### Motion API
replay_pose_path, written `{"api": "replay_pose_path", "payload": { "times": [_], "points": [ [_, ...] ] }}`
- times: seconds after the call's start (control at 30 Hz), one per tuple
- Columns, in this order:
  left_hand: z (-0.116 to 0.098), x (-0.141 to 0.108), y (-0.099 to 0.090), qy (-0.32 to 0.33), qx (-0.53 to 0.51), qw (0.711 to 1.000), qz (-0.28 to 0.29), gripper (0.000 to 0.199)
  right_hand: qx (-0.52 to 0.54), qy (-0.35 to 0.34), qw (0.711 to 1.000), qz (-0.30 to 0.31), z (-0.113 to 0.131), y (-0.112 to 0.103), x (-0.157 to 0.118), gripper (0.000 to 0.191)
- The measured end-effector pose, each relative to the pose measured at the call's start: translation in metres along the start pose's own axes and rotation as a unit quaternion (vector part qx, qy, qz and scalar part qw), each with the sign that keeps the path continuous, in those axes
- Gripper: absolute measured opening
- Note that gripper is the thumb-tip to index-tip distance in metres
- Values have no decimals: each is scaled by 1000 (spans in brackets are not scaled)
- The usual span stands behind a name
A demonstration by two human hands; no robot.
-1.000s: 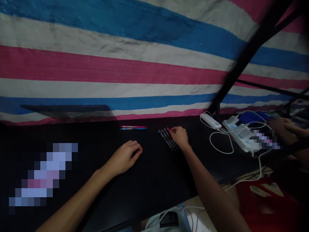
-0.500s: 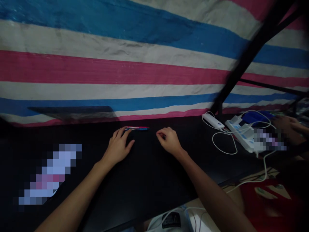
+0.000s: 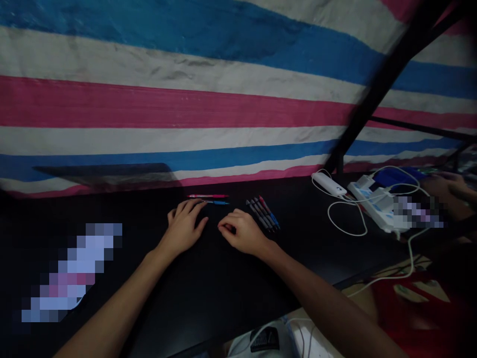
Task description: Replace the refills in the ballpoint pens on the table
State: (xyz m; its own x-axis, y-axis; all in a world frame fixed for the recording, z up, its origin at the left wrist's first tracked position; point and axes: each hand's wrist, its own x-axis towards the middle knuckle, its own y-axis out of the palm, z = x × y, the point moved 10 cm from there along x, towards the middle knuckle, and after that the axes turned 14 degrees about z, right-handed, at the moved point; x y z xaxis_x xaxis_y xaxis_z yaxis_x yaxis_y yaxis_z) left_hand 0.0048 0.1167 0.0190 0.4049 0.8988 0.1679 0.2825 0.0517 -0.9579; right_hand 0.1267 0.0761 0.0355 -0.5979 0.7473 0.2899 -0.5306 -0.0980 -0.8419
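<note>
My left hand (image 3: 186,226) lies over the black table with its fingers stretched out. Its fingertips are at the left end of a blue pen (image 3: 219,202) and seem to touch it. Just behind that pen lies a red pen (image 3: 208,196), roughly parallel and a little apart. My right hand (image 3: 240,228) is curled, thumb and index finger meeting, and nothing shows in it. To its right, several pens (image 3: 264,215) lie slanted side by side; most look grey, and red and blue parts show on the right side of the group.
On the black table (image 3: 208,288), a blurred-out bright rectangle (image 3: 74,273) lies at left. At right are a white power strip (image 3: 372,204), a white device (image 3: 328,184) and looping cables. Another person's hand (image 3: 449,191) is at far right. Striped sheeting (image 3: 186,104) hangs behind; a dark frame bar slants across.
My right hand has moved left and slightly toward me, leaving the slanted pens in view. The red and blue pens now lie farther apart. My left hand has hardly moved.
</note>
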Motion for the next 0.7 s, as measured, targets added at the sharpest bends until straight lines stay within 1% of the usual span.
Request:
{"api": "replay_pose_path", "payload": {
  "times": [0.07, 0.2, 0.33, 0.47, 0.57, 0.7],
  "points": [
    [0, 0, 4, 2, -1, 1000, 12, 38, -1, 6, 1000, -3, -3, -2, 0, 12],
    [2, 1, 8, -5, 7, 1000, 15, 41, -2, 7, 1000, -6, -3, -3, 0, 11],
    [0, 2, 11, -2, 22, 999, 35, 44, -1, 5, 1000, -3, -2, -2, 0, 11],
    [-1, 1, 8, -8, 29, 999, 28, 38, 1, 9, 1000, 2, -3, -1, 0, 11],
    [-3, 1, 8, 8, 6, 999, 31, 29, 2, 10, 1000, 7, -5, 0, 1, 10],
    [-1, 1, 4, 20, -67, 997, 26, 25, -2, 12, 1000, 8, -8, -1, 1, 10]
  ]
}}
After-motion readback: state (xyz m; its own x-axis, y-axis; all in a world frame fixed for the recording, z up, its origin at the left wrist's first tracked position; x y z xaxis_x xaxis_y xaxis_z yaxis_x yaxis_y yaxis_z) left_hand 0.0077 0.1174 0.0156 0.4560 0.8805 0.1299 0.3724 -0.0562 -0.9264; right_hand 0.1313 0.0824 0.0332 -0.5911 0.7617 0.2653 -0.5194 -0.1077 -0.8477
